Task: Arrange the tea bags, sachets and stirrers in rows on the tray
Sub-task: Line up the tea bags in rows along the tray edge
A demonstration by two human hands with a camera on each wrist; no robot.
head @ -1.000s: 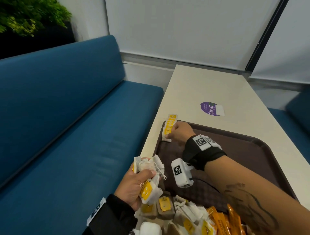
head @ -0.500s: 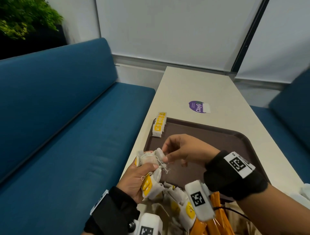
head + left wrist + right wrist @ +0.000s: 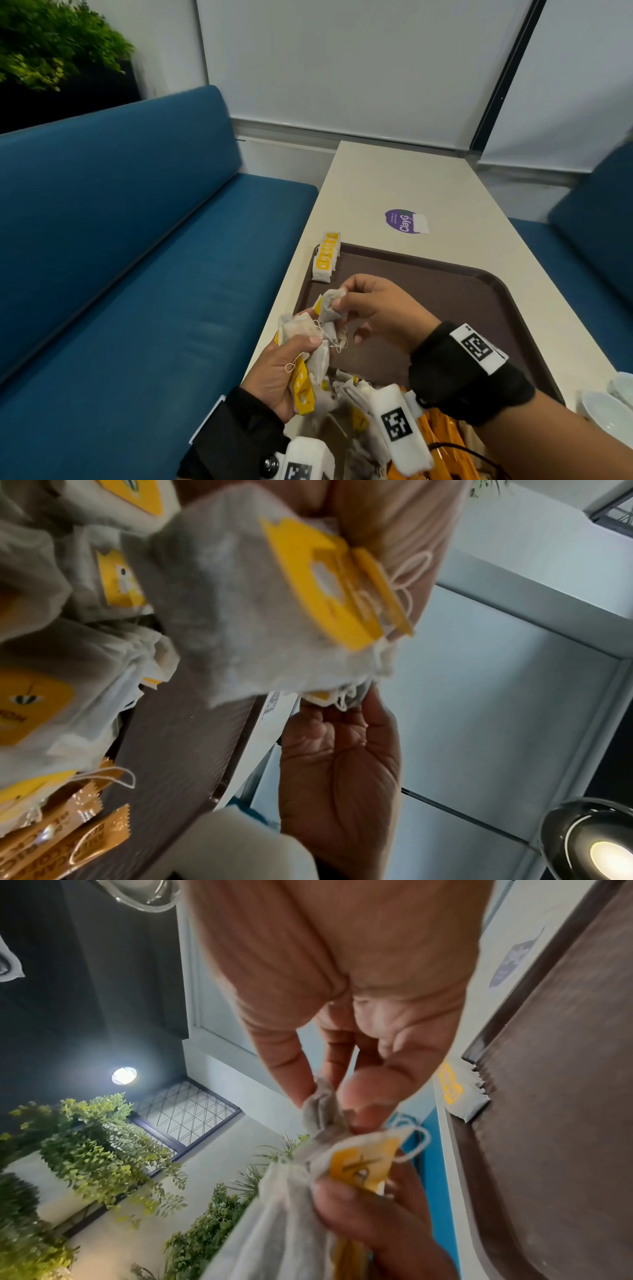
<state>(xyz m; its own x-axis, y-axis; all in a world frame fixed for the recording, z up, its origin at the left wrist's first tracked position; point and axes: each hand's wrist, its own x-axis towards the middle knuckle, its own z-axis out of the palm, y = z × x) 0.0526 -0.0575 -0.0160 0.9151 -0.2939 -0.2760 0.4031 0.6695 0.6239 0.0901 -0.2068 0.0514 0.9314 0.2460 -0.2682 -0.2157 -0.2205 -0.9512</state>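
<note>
The left hand (image 3: 278, 371) grips a bunch of tea bags (image 3: 301, 334) over the left edge of the brown tray (image 3: 455, 294). The right hand (image 3: 378, 313) pinches one tea bag (image 3: 329, 305) at the top of the bunch. A row of tea bags (image 3: 326, 257) lies at the tray's far left corner on the desk (image 3: 404, 178), and orange sachets (image 3: 442, 431) lie at its near end.

1. The loose pile of tea bags (image 3: 346, 394) is sitting half hidden behind the wrist cameras, and the bottom edge is cutting it off.
2. The orange sachets (image 3: 442, 435) are running out of frame.
3. Tag print (image 3: 342, 588) is blurring, unreadable.
4. White dishes (image 3: 609, 407) are getting cropped at the right.
</note>
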